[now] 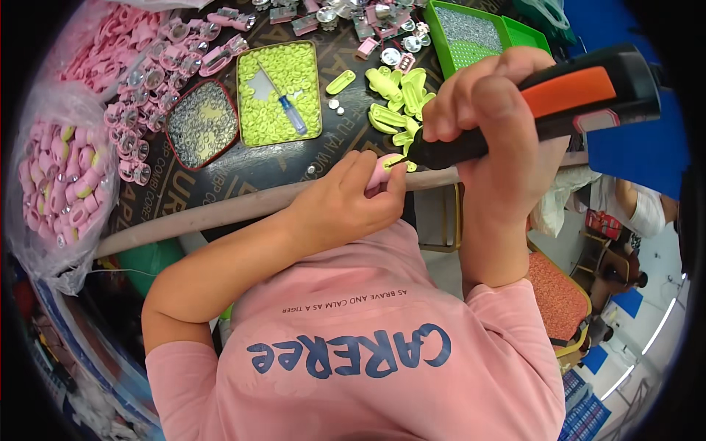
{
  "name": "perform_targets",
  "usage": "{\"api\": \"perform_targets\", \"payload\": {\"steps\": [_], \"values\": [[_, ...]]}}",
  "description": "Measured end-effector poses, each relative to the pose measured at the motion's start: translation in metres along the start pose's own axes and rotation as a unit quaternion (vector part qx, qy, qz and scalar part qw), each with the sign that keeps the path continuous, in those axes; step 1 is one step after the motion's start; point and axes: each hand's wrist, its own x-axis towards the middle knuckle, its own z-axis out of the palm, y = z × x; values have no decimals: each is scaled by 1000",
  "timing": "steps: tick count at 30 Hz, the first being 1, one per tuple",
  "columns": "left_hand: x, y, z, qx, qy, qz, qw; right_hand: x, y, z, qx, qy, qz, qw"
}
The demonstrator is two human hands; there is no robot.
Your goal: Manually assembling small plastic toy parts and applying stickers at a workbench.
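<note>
Head view shows the left hand (346, 202) curled shut around a small pink piece (380, 170), pinning it against the rounded table edge (220, 209), with only the piece's pale upper end showing above the fingers. The right hand (485, 117) is clamped on a black and orange power screwdriver (559, 103). Its long axis runs from upper right, where the thick body ends, down to lower left, where the tip (404, 156) points at the pink piece. The tip sits just beside the top of the piece, seemingly touching it, so the piece lies directly down and left of the right hand and just above the left fingers. The left hand is the nearer one, being wrapped on the piece itself. How the piece's own long axis lies cannot be told, since most of it is hidden in the grip.

Beyond the pink piece, farther onto the table, lies a scatter of lime-green parts (397, 99). Left of those stands a tray of small green bits (279, 92), and left again a dark tray of metal rings (200, 123). Far left of the piece, a clear bag of pink assemblies (66, 184) bulges at the table's end. Above the scatter sits a green bin (471, 33).
</note>
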Motion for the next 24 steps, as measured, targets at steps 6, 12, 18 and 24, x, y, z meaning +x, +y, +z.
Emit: {"api": "perform_targets", "payload": {"steps": [6, 12, 18, 24], "values": [[-5, -4, 11, -44, 64, -7, 997, 8, 4, 11, 30, -7, 10, 999], [-6, 2, 4, 8, 9, -10, 1000, 10, 5, 8, -97, -29, 8, 995], [-5, 1, 2, 18, 12, 3, 1000, 10, 7, 6, -86, -39, 22, 995], [-4, 1, 0, 30, 12, 7, 999, 16, 9, 7, -91, -57, 27, 994]]}}
